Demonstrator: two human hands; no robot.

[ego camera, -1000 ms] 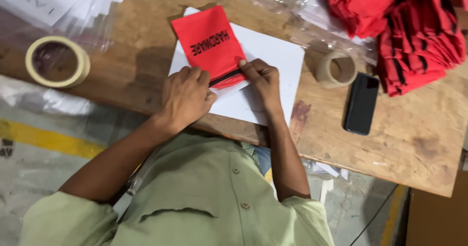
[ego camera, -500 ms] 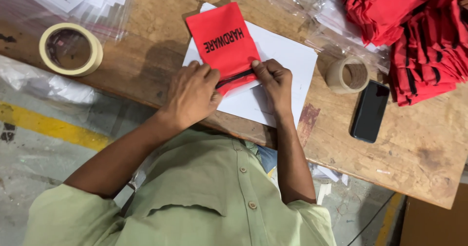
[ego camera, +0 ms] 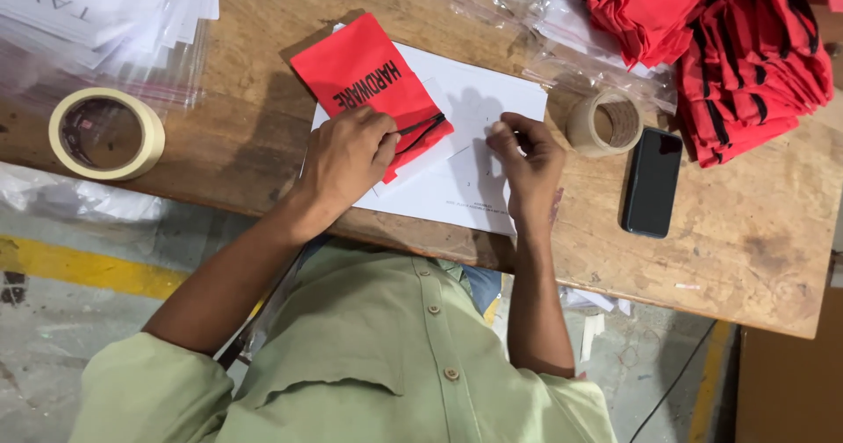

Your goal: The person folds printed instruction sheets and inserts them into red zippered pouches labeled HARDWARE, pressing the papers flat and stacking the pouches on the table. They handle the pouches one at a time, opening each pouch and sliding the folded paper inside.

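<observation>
The wooden worktop (ego camera: 746,232) carries everything, and its near edge runs slantwise just under the forearms, so anything pushed toward the body has little room before it drops to the floor. A white sheet (ego camera: 474,144) lies flat in the middle as a clean base, its near corner reaching almost to that edge. The red bag (ego camera: 373,79) rests slantwise on the sheet's far left corner, mouth end toward the person, which puts its black cord within easy reach. The left hand (ego camera: 347,158) lies on the bag's near end, fingers curled and pinching the cord. The right hand (ego camera: 527,158) sits apart on the bare sheet, loosely closed; whether it has hold of anything, I cannot tell. A red pile (ego camera: 729,48), a phone (ego camera: 652,182) and a tape roll (ego camera: 604,122) crowd the right; a second roll (ego camera: 107,132) leaves open wood on the left.
</observation>
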